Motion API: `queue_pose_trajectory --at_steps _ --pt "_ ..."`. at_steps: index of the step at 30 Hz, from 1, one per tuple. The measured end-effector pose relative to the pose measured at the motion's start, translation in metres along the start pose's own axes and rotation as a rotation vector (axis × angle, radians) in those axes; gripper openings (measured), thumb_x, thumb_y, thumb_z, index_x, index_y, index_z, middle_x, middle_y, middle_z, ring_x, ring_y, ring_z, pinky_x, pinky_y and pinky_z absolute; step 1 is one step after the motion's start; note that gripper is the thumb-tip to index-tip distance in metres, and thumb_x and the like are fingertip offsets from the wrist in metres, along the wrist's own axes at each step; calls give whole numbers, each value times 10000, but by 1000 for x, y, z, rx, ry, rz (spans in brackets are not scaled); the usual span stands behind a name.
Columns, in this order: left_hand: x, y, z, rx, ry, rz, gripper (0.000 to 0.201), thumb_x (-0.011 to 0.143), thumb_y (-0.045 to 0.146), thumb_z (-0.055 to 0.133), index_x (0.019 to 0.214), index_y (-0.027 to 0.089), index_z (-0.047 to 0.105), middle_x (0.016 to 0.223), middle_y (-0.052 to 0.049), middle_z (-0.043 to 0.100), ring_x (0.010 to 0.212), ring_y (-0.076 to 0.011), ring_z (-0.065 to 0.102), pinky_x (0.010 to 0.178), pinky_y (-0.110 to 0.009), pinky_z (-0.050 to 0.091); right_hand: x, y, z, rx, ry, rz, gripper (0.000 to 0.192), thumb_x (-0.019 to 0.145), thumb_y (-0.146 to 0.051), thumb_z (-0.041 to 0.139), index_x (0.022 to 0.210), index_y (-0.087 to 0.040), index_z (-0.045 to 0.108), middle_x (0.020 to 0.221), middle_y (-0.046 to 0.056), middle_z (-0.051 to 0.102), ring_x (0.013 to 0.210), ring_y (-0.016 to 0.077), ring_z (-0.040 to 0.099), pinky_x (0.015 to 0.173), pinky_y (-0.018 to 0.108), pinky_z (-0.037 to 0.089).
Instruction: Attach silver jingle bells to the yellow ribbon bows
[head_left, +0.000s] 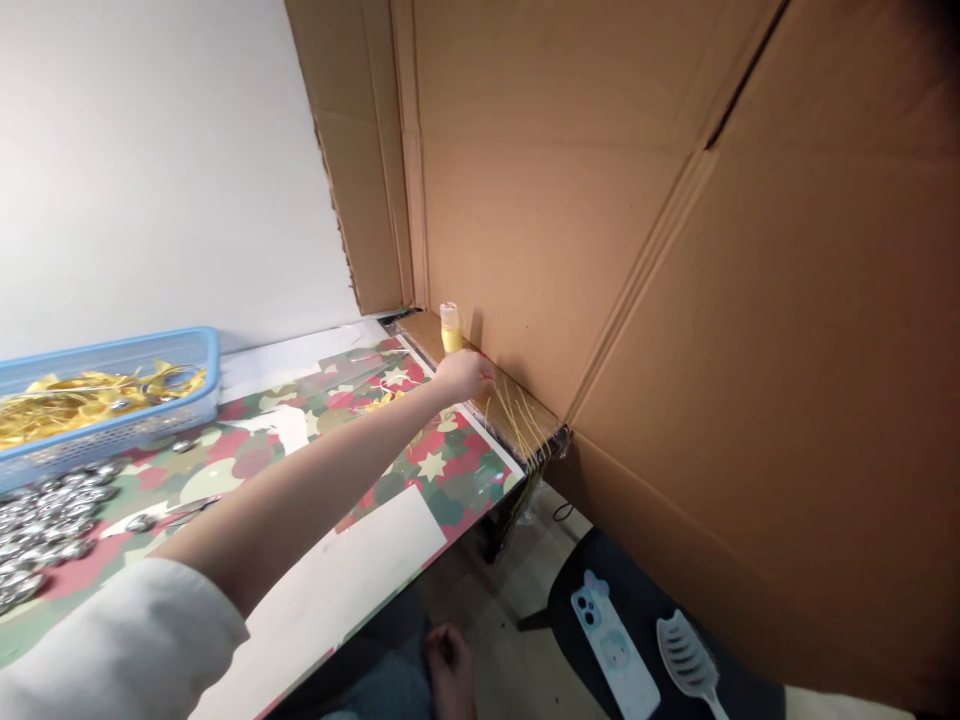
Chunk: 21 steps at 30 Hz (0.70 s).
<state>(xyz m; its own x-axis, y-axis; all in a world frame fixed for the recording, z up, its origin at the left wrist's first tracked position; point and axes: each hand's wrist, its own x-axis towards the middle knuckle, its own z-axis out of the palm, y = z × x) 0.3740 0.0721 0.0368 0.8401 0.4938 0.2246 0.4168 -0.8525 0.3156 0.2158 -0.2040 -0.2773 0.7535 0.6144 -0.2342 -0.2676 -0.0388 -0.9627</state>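
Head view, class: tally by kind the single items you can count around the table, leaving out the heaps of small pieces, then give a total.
Blue basket: 1
Yellow bottle: 1
Phone: 1
White comb: 1
Total: 4
The left hand reaches out beside the yellow bottle.

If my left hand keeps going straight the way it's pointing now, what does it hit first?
Most likely the cardboard wall just beyond the left hand, past the wooden strip holding yellow threads. The yellow bottle stands slightly to the side. Depth is hard to judge.
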Motion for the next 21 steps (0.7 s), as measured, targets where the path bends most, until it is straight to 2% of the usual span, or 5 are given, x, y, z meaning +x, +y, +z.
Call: queue_pose_trajectory --at_steps 5,9,15,18,21 --pt "2 3 -5 0 13 -10 72 685 263 671 700 245 739 722 -44 687 681 -201 616 572 -257 419 0 4 -1 -11 -6 25 141 628 -310 611 570 -183 634 549 -8 575 577 167 538 575 245 408" --pt "6 13 -24 -53 11 32 70 702 262 675 711 235 740 726 -40 695 713 -207 624 593 -255 419 1 5 0 -6 5 23 151 623 -324 629 564 -185 630 549 -6 587 581 176 556 583 254 421" --pt "-2 34 -73 -51 67 149 61 716 232 659 706 224 718 713 -20 682 750 -201 614 707 -273 416 6 0 0 -1 -10 -56 178 623 -345 629 540 -188 618 526 -4 584 553 180 556 545 253 422" --pt "-22 47 -101 -104 101 204 45 695 208 677 670 234 702 661 -4 651 771 -210 605 741 -290 401 10 -2 -1 -46 -34 -85 166 622 -331 622 533 -192 617 515 -10 582 533 177 550 537 255 418" --pt "-54 61 -132 -103 132 247 62 707 222 654 666 243 696 621 11 605 772 -211 602 724 -289 396 11 -12 -1 -76 -60 -120 150 627 -300 614 538 -180 620 502 -10 576 515 162 530 517 239 394"
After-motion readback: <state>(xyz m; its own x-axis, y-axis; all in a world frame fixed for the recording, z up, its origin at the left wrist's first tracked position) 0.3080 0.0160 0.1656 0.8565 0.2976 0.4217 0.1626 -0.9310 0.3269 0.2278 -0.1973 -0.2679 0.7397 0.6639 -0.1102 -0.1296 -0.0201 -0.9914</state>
